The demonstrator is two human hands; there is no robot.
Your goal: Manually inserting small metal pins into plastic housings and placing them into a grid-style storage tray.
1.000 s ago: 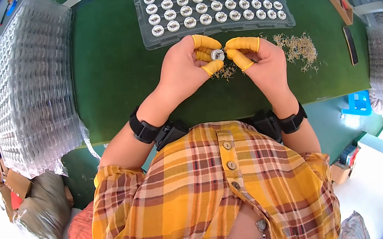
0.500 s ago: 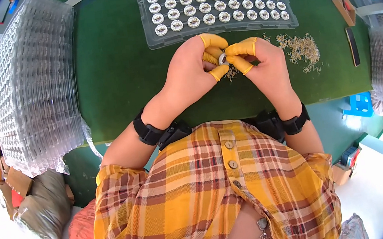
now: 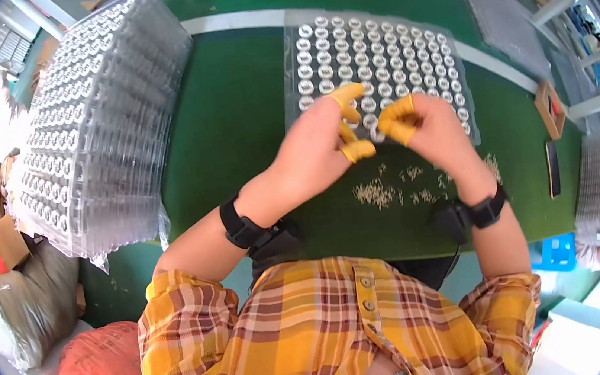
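Note:
My left hand [image 3: 314,146], with yellow finger cots, is over the near left part of a clear tray [image 3: 291,87]. Its thumb and fingers are spread, with nothing visible between them. My right hand [image 3: 433,126], also in yellow finger cots, is closed in a pinch at the tray's near side. At its fingertips is a small round white part [image 3: 377,135] with a dark centre. The fingers hide some of that part, and it appears gripped at its edge. Rows of similar round parts fill the tray; both hands cover some of them.
Small pale wire-like bits [image 3: 376,194] lie scattered on the green table [image 3: 235,143] nearer me. A tall stack of filled clear trays [image 3: 109,128] stands at left. At right are a wooden box [image 3: 550,110] and a black flat object [image 3: 553,168]. Other people are visible at far right.
My hands have separated, after being together around a small round part over the table. They are now over the tray's near side. The view has shifted, showing more of the far table.

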